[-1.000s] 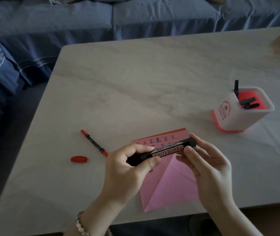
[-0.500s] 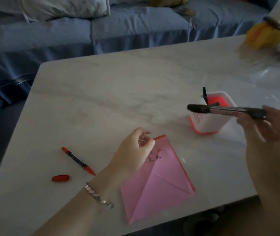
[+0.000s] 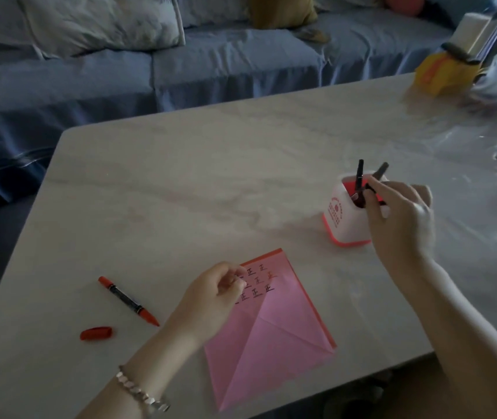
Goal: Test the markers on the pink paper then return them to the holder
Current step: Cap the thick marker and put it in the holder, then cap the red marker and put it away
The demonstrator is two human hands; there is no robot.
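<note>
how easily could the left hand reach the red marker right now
Likely yes: the red marker lies on the table just left of the left hand, nothing between them, and its fingers look empty.

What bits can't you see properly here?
Head view:
- Lower end of the black marker: hidden inside the white, red-bottomed plastic holder and behind the right hand.
- Some marks on the folded pink paper: covered by the left hand.
- Holder's red print: too small.
- Yellow object: blurred.

Loosely curled left hand (image 3: 211,297), outstretched pinching right hand (image 3: 401,219)
</note>
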